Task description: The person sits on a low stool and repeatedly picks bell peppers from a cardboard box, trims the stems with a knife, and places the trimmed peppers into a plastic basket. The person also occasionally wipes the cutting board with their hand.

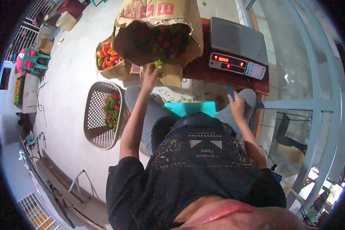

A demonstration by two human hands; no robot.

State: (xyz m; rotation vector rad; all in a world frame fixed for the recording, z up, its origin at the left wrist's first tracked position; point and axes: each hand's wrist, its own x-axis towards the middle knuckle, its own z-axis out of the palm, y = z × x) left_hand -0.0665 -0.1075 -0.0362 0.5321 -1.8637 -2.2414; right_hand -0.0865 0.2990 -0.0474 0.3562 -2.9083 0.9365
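My left hand (151, 78) is closed, its fingertips pinching a small bright green pepper (158, 63) just below the mouth of a big brown paper sack (157, 23). Inside the sack, in shadow, lie many small red and green peppers (168, 44). Over my right knee, my right hand (237, 104) is wrapped around a slim blue object (230, 92), whose kind I cannot make out. To the left of my legs, a grey plastic basket (91, 111) tilts, with small red and green peppers (112, 110) heaped on one side.
A smaller paper bag of larger red peppers (110, 57) stands beside the sack. On the dark red low table (203, 73) sits a digital scale (237, 42) with a lit display. Between my legs is a turquoise stool (191, 108). A grey metal frame (295, 104) rises at right.
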